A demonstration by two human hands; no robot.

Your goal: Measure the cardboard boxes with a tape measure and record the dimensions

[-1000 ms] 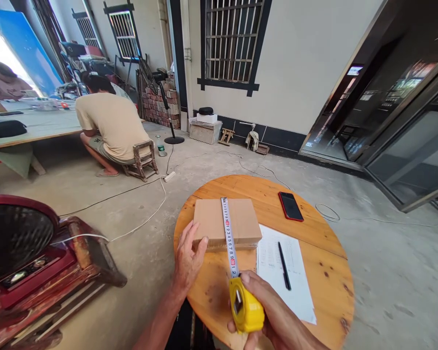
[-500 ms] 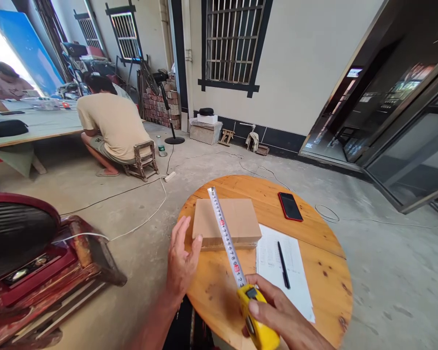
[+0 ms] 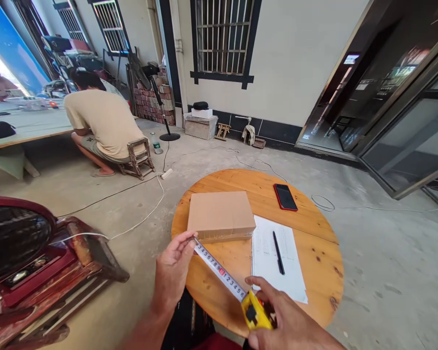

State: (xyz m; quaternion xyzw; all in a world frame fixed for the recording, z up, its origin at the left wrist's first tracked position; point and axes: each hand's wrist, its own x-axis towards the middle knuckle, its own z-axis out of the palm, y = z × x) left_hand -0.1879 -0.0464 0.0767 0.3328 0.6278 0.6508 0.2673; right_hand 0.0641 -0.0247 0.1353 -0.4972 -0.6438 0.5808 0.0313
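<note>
My right hand (image 3: 277, 311) grips the yellow case of a tape measure (image 3: 254, 311). Its white blade (image 3: 221, 270) stretches up and left over the round wooden table. Thumb and fingers of my left hand (image 3: 175, 262) pinch the free end of the blade, close to the near left corner of a closed brown cardboard box (image 3: 221, 211). Whether the blade's end touches the box I cannot tell. Right of the box, written paper sheets (image 3: 277, 257) lie with a black pen (image 3: 278, 253) on top.
A phone with a red edge (image 3: 285, 197) lies at the back right of the wooden table (image 3: 314, 233). A red heater-like appliance (image 3: 18, 243) stands at left. Beyond, a person (image 3: 98, 116) sits on a low stool (image 3: 140, 158). Cables (image 3: 160, 199) run over the floor.
My left hand, open before, has closed on the blade's end. The blade has swung down and left, off the box, with less of it out. The view has shifted slightly.
</note>
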